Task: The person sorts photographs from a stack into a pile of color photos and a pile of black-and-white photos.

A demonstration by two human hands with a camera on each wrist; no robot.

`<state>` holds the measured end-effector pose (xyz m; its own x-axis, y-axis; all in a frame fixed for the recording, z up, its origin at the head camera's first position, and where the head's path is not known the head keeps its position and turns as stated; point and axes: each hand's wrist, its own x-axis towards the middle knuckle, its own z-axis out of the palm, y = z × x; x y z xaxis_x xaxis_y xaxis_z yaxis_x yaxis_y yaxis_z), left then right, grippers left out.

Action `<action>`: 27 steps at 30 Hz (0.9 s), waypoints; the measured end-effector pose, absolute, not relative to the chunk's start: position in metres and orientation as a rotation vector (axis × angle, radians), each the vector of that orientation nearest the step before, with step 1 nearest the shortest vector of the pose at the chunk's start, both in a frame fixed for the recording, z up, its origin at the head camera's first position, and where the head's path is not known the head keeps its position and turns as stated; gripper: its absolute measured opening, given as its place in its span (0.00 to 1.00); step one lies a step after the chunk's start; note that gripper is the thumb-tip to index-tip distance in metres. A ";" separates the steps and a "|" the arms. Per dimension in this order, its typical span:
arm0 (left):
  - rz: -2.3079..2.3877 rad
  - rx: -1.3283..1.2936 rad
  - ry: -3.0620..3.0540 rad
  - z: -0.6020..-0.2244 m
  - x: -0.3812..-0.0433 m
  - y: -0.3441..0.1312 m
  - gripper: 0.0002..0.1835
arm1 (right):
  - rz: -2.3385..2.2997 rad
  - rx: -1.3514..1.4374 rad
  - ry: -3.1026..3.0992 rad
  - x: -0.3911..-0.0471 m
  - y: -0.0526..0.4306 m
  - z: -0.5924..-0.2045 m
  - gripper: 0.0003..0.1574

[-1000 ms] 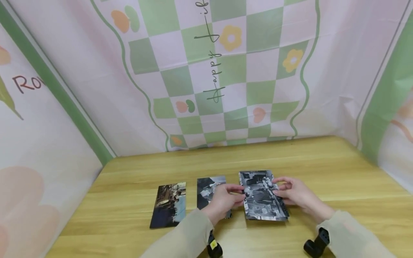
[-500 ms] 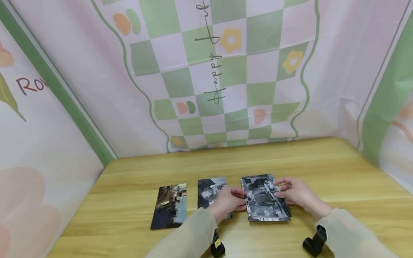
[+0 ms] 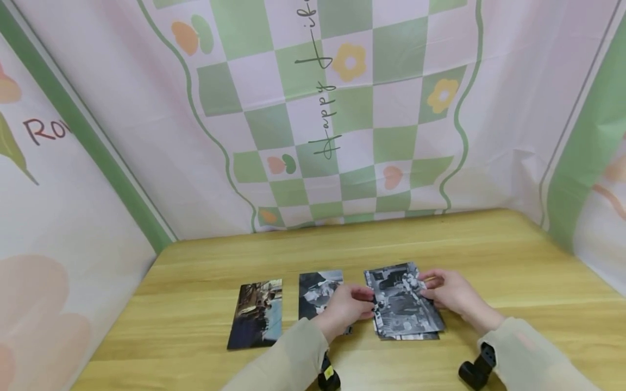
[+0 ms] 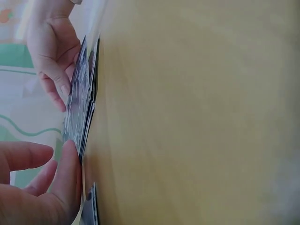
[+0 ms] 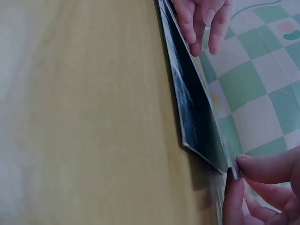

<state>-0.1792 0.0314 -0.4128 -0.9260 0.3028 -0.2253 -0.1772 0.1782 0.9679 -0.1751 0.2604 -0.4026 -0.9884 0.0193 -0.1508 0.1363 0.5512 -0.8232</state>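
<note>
A small stack of black-and-white photo cards point(image 3: 406, 298) lies to the right on the table. My right hand point(image 3: 452, 292) pinches the right edge of the top card between thumb and finger. In the right wrist view, that card's edge point(image 5: 229, 161) is raised, with a gap over the dark card point(image 5: 192, 108) below it. My left hand point(image 3: 344, 307) touches the stack's left edge with its fingertips, the fingers fairly straight in the left wrist view. Another black-and-white photo card point(image 3: 313, 290) lies partly hidden under my left hand. Farther left is a colour photo card point(image 3: 256, 315).
The wooden table point(image 3: 195, 271) carries the cards in a row. Behind it hangs a cloth backdrop point(image 3: 342, 136) with green checks and flowers. A black wrist camera point(image 3: 476, 369) sits at my right cuff, another point(image 3: 329, 374) at my left.
The top card has shifted slightly right and turned, so the cards beneath now show along its lower and left edges. Both hands have stayed at the stack's sides.
</note>
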 end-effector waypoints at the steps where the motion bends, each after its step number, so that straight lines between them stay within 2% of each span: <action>1: 1.803 0.122 2.094 -0.413 -0.179 0.032 0.12 | -1.438 0.134 2.644 -0.175 0.260 -0.403 0.23; 17: 1.967 0.086 1.993 -0.410 -0.179 0.025 0.17 | -1.728 0.039 2.387 -0.175 0.258 -0.406 0.32; 27: 1.976 0.057 1.973 -0.405 -0.177 0.019 0.18 | -1.734 0.001 2.313 -0.173 0.254 -0.402 0.30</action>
